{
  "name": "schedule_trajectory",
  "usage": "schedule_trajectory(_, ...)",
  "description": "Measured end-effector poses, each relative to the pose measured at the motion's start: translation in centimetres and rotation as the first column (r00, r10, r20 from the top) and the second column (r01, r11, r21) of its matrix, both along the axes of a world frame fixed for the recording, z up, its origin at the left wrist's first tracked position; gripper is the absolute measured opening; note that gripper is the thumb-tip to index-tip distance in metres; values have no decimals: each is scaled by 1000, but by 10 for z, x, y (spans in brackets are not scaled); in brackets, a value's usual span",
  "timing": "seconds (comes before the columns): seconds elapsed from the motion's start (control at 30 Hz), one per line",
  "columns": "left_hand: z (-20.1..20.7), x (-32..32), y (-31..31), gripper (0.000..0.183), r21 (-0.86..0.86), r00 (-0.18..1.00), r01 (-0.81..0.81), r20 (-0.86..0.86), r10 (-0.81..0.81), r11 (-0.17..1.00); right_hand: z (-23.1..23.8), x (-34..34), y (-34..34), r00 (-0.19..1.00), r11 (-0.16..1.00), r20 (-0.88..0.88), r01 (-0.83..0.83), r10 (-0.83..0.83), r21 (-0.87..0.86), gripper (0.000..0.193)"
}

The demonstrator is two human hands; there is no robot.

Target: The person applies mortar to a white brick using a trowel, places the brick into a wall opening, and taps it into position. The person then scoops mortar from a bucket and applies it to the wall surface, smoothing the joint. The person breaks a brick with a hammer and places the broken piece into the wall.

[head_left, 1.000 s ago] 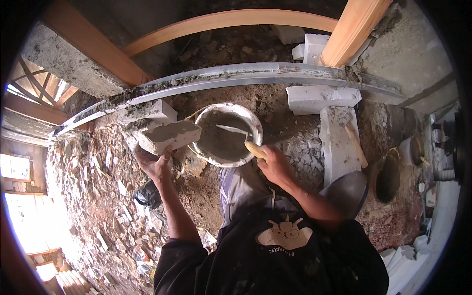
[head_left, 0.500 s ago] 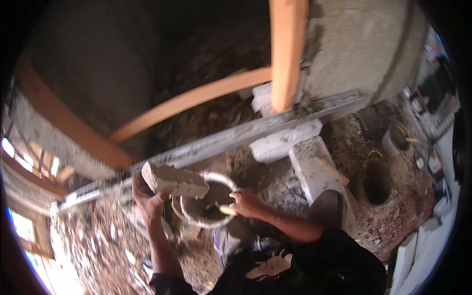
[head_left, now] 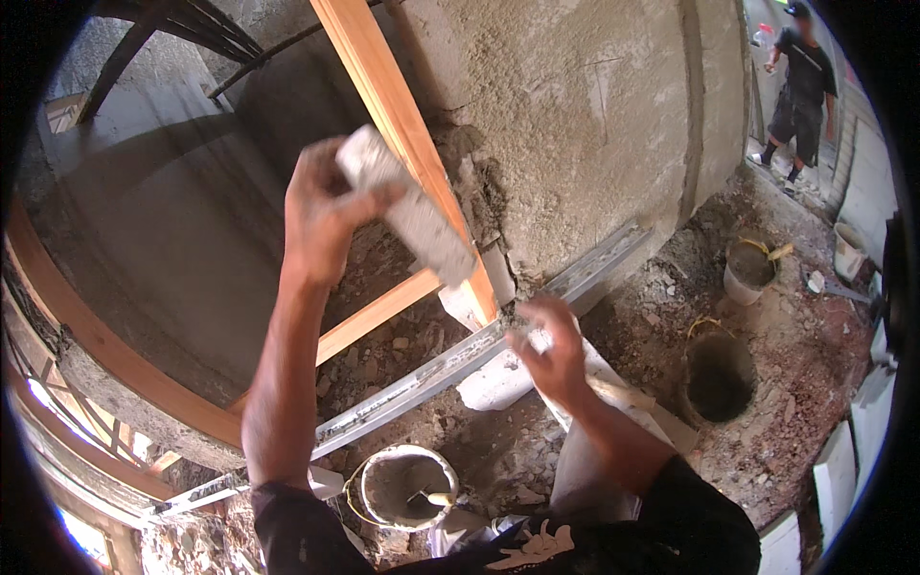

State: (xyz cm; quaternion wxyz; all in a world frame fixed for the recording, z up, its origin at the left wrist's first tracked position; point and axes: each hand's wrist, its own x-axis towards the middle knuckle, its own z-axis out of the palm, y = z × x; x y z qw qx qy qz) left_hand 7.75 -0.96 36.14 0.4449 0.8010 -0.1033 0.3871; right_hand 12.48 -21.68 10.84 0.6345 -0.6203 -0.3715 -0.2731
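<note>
My left hand (head_left: 321, 216) is raised high and grips a pale grey block (head_left: 412, 216) smeared with mortar, held up against a slanted wooden post (head_left: 383, 91). My right hand (head_left: 551, 350) hangs lower with its fingers spread and nothing in it, just above a long metal straightedge (head_left: 422, 379) and a white block (head_left: 498, 383) on the ground. Below, near my body, sits a white bucket of grey mortar (head_left: 407, 484) with a trowel (head_left: 431, 498) lying in it.
A rough plastered wall (head_left: 585, 115) rises ahead. Two dark buckets (head_left: 719, 369) (head_left: 749, 268) stand on the rubble floor at right. Another person (head_left: 800, 86) stands at the far upper right. White slabs (head_left: 843, 465) lean at the right edge. A wooden beam (head_left: 383, 311) crosses low.
My left hand lifted the block from beside the bucket up to the wooden post. My right hand left the trowel in the bucket and rose empty. The view tilted up toward the wall.
</note>
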Motion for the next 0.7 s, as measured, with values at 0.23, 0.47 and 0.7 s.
schedule_trajectory(0.23,99,96,-34,79,378,989,-141,25,142,915,180,89,-19,912,968,325,238,-251,80,39)
schedule_trajectory(0.47,165,130,-41,81,493,991,-134,62,119,859,261,144,3,858,903,324,429,-398,-25,52)
schedule_trajectory(0.7,172,144,-30,83,473,983,-183,78,166,862,284,154,24,961,969,173,232,-215,-88,42)
